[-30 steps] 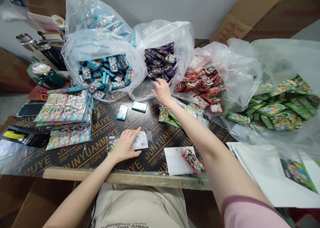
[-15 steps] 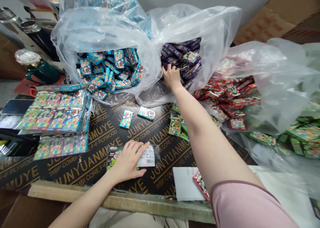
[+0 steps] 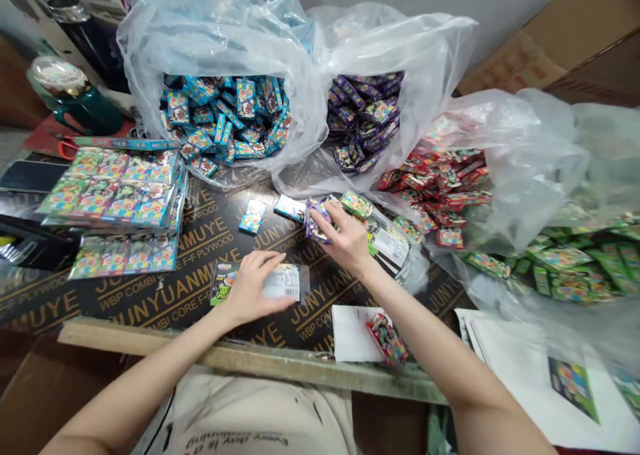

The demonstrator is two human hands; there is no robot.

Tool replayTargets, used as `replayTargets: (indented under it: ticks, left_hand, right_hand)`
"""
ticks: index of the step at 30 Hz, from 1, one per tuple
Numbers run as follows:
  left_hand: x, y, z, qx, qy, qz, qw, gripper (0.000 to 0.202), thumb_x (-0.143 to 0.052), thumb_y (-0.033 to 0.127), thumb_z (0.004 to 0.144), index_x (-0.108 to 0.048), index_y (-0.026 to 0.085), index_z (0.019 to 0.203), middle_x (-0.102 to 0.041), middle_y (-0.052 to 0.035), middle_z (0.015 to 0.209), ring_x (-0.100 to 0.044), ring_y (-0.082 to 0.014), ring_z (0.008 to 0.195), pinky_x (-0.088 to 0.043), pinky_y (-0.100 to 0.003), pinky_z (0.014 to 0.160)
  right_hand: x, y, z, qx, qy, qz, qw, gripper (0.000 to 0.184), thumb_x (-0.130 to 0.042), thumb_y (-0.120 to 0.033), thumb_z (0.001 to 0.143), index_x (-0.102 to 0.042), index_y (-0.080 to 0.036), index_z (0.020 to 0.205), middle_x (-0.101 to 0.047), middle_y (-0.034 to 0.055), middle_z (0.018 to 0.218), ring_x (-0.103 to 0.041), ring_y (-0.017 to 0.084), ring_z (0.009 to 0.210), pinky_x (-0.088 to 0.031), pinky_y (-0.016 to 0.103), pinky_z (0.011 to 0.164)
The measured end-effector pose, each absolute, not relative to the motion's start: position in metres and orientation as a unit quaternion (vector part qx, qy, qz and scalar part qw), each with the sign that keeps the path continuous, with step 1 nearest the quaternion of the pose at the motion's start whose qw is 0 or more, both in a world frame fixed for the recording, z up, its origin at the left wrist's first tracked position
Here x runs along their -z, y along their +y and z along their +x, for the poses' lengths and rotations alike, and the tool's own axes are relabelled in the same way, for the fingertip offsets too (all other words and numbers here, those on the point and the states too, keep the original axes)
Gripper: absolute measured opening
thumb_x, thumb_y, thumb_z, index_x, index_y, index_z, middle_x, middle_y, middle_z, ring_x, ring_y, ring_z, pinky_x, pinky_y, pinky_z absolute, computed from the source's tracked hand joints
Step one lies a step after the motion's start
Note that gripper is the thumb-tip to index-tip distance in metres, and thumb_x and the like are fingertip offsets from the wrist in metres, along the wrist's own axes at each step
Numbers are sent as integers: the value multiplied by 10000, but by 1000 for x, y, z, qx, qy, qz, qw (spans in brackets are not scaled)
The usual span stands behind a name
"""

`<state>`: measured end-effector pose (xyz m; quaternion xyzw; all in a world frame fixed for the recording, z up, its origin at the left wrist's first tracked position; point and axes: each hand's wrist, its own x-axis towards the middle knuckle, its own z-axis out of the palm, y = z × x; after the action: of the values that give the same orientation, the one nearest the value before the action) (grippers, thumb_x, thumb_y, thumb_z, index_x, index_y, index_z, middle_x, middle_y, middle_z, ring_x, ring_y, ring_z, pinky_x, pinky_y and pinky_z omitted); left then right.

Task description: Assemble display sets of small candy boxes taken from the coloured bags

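Note:
My left hand (image 3: 251, 286) grips a clear sleeve (image 3: 260, 284) with a barcode label, flat on the plywood table (image 3: 175, 295). My right hand (image 3: 345, 235) is closed on a small purple packet (image 3: 316, 218), held just above the table beside the sleeve. Behind it a clear bag of purple packets (image 3: 363, 118) lies open. Two blue packets (image 3: 253, 215) lie loose on the table nearby.
Open bags hold blue packets (image 3: 225, 118), red packets (image 3: 440, 182) and green packets (image 3: 575, 262). Stacks of filled sleeves (image 3: 115, 195) sit at left. White sheets (image 3: 515, 362) and a red packet (image 3: 386, 335) lie near the table edge. Flasks and a green mug (image 3: 75, 102) stand at far left.
My right hand has drawn back from the purple bag with a purple packet and now sits near the sleeve. My left hand stays on the sleeve, fingers now curled round it.

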<state>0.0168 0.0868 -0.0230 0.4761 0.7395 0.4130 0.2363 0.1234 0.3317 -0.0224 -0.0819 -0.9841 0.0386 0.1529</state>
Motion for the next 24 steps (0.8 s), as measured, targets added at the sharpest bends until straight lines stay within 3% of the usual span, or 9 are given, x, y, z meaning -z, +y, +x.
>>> replayTargets:
  ticks: [3, 6, 9, 11, 13, 16, 19, 22, 24]
  left_hand:
    - [7, 103, 26, -547, 702, 268, 369, 521, -677, 460, 766, -613, 159, 1187, -711, -103, 961, -666, -242, 883, -525, -421, 839]
    - [-3, 123, 34, -618, 599, 115, 496, 690, -782, 384, 669, -524, 102, 1243, -709, -45, 719, -680, -192, 647, -553, -337, 652]
    - [-7, 134, 39, -649, 572, 69, 497, 784, -853, 264, 561, -488, 87, 1232, -682, 4, 593, -665, -168, 543, -542, -288, 587]
    - [-8, 134, 40, -652, 582, 72, 481, 806, -858, 226, 533, -480, 84, 1231, -679, 16, 570, -658, -159, 517, -535, -273, 573]
    - [-10, 129, 43, -645, 589, 92, 478, 803, -851, 212, 518, -488, 84, 1223, -687, 16, 579, -657, -154, 515, -535, -269, 574]
    - [-14, 122, 52, -623, 589, 132, 497, 679, -831, 216, 517, -562, 90, 1128, -684, 16, 582, -645, -142, 514, -526, -264, 575]
    - [-17, 119, 60, -618, 597, 154, 487, 467, -815, 208, 520, -641, 91, 938, -659, 24, 570, -606, -105, 502, -492, -235, 570]
    - [-18, 119, 61, -660, 606, 142, 421, 435, -823, 228, 525, -664, 100, 909, -638, 42, 587, -579, -81, 524, -465, -213, 581]
    - [-18, 119, 57, -685, 597, 122, 399, 533, -842, 253, 513, -653, 106, 989, -654, 37, 626, -585, -85, 549, -468, -215, 599]
  right_hand:
    - [27, 297, 148, -53, -986, -59, 147, 497, -467, -195, 890, -516, -307, 1372, -523, 103, 1406, -421, 315, 1362, -473, 457, 984]
    - [23, 283, 155, -65, -987, -51, 138, 546, -475, -153, 881, -472, -319, 1401, -467, 103, 1460, -368, 302, 1399, -436, 478, 1020]
    - [12, 283, 162, -89, -984, -73, 133, 686, -562, -126, 816, -392, -355, 1441, -282, 87, 1570, -239, 324, 1454, -284, 579, 1108]
    - [6, 286, 172, -132, -979, -87, 132, 848, -680, -242, 760, -269, -333, 1496, -138, 116, 1609, -148, 373, 1469, -227, 633, 1104]
    - [2, 286, 183, -198, -967, -94, 132, 1054, -750, -428, 700, -122, -280, 1534, -90, 165, 1606, -127, 398, 1466, -251, 634, 1086]
    - [-3, 278, 195, -261, -949, -90, 154, 1092, -706, -562, 715, -52, -269, 1538, -199, 173, 1576, -216, 363, 1445, -286, 583, 1083]
    - [-8, 264, 200, -246, -947, -79, 191, 945, -664, -541, 770, -167, -265, 1524, -436, 156, 1434, -415, 333, 1315, -330, 528, 1040]
    - [-13, 247, 205, -225, -949, -86, 204, 967, -680, -602, 739, -261, -180, 1502, -628, 128, 1084, -581, 290, 987, -383, 493, 932]
    - [-16, 238, 210, -236, -949, -65, 200, 879, -669, -601, 759, -364, -155, 1452, -637, 60, 841, -582, 235, 798, -408, 450, 865]
